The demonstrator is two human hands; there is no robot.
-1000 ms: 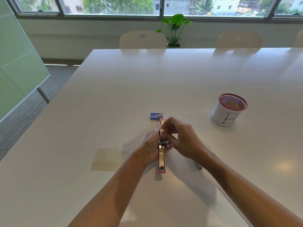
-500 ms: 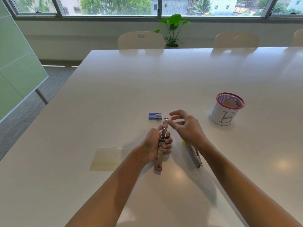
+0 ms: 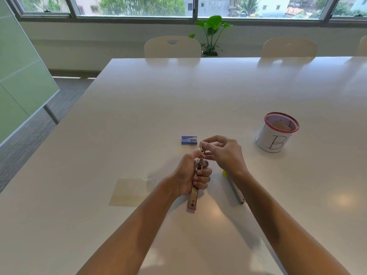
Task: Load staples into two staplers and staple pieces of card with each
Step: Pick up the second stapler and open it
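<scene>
A long metal stapler (image 3: 193, 197) with a red end is gripped around its middle by my left hand (image 3: 191, 175), its near end resting on the white table (image 3: 139, 116). My right hand (image 3: 223, 151) pinches at the stapler's far tip with thumb and forefinger; whether staples are in those fingers I cannot tell. A second stapler (image 3: 235, 190), grey with a yellow end, lies on the table under my right wrist. A small blue staple box (image 3: 189, 140) sits just beyond my hands. A pale card (image 3: 131, 191) lies flat to the left.
A white mesh cup with a red rim and a letter B (image 3: 275, 133) stands to the right with a card inside. Chairs (image 3: 172, 47) line the far table edge, and a plant (image 3: 211, 34) stands by the window. A glass partition is at the left.
My right hand lifted off the stapler, opened for a moment, and has come back to pinch at its far tip. The second stapler came into sight under my right wrist. My left hand kept its grip.
</scene>
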